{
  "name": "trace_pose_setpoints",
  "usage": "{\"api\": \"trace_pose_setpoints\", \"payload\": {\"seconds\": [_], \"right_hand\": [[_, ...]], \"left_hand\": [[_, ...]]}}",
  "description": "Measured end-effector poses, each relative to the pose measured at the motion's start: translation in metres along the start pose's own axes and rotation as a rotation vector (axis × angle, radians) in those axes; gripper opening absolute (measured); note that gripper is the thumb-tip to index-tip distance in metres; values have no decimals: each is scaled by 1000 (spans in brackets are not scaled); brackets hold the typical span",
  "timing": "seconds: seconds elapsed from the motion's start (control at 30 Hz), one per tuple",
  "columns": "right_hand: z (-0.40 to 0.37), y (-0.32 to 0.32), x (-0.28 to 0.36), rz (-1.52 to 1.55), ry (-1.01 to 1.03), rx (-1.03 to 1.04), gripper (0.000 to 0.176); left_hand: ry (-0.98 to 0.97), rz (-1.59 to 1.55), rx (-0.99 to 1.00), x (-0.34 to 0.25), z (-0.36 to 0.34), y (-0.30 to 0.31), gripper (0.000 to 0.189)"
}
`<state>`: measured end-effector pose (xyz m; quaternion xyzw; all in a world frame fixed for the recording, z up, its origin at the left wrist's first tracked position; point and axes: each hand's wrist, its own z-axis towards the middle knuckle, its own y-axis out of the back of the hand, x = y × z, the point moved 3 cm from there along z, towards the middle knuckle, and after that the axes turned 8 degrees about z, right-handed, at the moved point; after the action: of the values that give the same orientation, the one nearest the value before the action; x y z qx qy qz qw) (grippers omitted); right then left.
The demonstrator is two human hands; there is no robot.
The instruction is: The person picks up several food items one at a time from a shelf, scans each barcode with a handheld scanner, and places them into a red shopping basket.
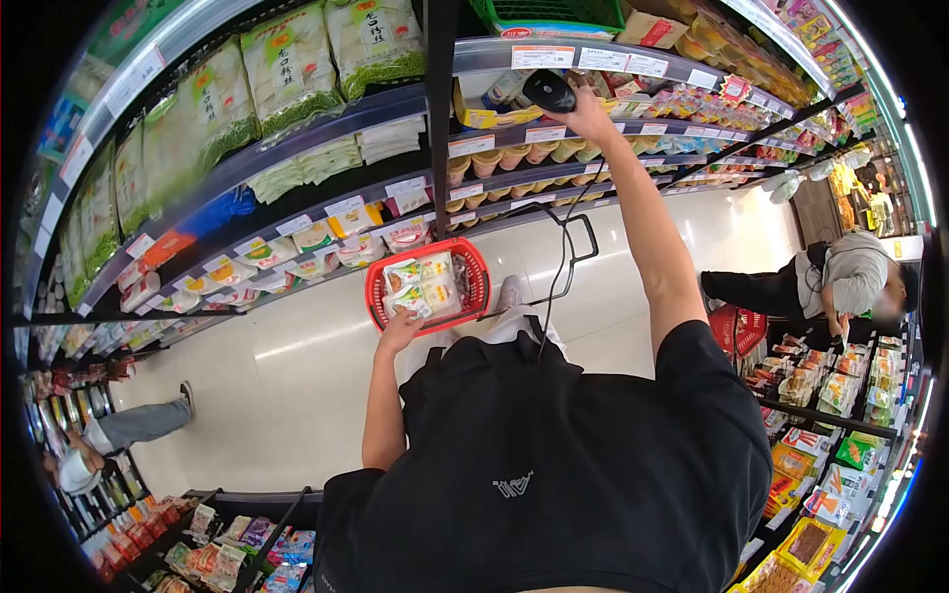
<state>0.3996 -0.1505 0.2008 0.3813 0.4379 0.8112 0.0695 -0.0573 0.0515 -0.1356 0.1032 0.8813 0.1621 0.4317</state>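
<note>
My left hand (399,330) is at the near side of a red shopping basket (478,259), its fingers closed on the edge of a white food packet (420,296). Another white packet (417,268) with green and orange print lies beside it in the basket. My right hand (590,116) reaches far forward to the shelf and is wrapped around a rounded black handheld device (550,91). That device is held in front of a yellow-edged display box (481,117) of small packages. A thin black cable (565,232) hangs below my right forearm.
Shelves of bagged noodles (287,69) rise at front left, and rows of cups (514,156) fill the lower shelf ahead. A person (855,282) bends at the right near another red basket (736,329). Another person (119,435) is at far left. Packaged-food racks (811,474) stand behind me.
</note>
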Motion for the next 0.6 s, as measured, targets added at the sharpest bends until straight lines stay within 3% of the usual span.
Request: {"api": "trace_pose_setpoints", "payload": {"seconds": [0.03, 0.1, 0.23, 0.3, 0.37, 0.43, 0.6], "right_hand": [[4, -1, -3, 4, 2, 4, 48], [13, -10, -12, 236, -239, 213, 49], [5, -13, -14, 230, -190, 125, 48], [-5, -14, -15, 38, -129, -1, 49], [-14, -16, -16, -5, -65, 11, 46], [-23, -13, -5, 13, 108, -48, 45], [-31, -11, -3, 13, 8, -20, 49]], "left_hand": [[-9, 18, 3, 0, -1, 0, 56], [2, -12, -14, -3, -6, -1, 55], [-46, -35, 7, -10, -8, 2, 56], [-28, -23, -14, -7, -6, 2, 56], [-7, -8, -25, -3, -5, 1, 56], [-22, 84, 13, -13, -10, 4, 56], [3, 39, 57, -10, -4, 7, 55]]}}
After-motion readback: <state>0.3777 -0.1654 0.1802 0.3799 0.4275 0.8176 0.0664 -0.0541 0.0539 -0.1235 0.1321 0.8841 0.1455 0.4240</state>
